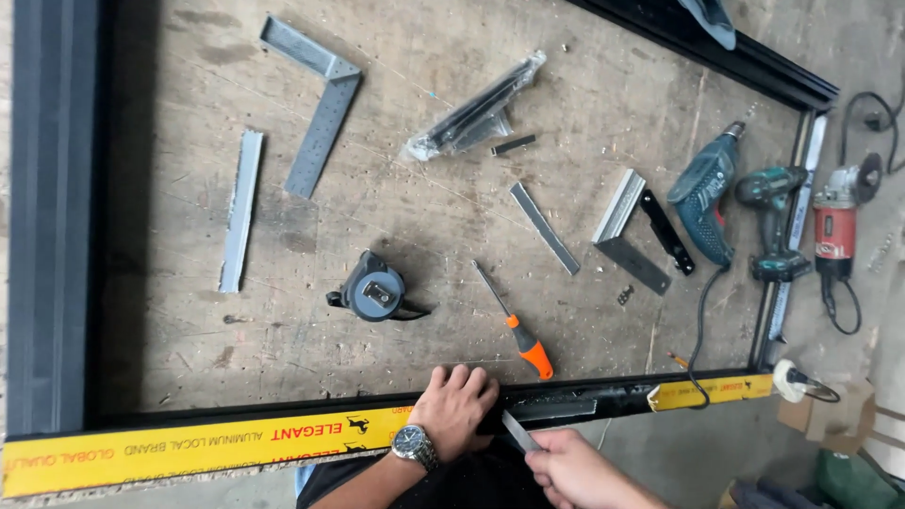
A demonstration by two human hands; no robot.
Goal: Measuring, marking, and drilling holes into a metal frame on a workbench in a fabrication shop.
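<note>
Your left hand (455, 403) presses flat on the frame (566, 401); your right hand (566, 468) grips a blade (519, 432) just beside it. Looks like film-stripping; next, ease the blade under the yellow film (207, 445).

**Hands at the near frame rail**

Left hand (455, 401), wristwatch on, pressed flat on the black frame rail (566, 403) beside its yellow tape (207, 448). Right hand (570, 468) pinched a thin grey metal strip (519, 432), tip at the rail. On the worn wooden surface (424, 198): orange-handled screwdriver (517, 325), tape measure (373, 290), steel square (319, 104), two drills (740, 203), red angle grinder (837, 221).
</note>
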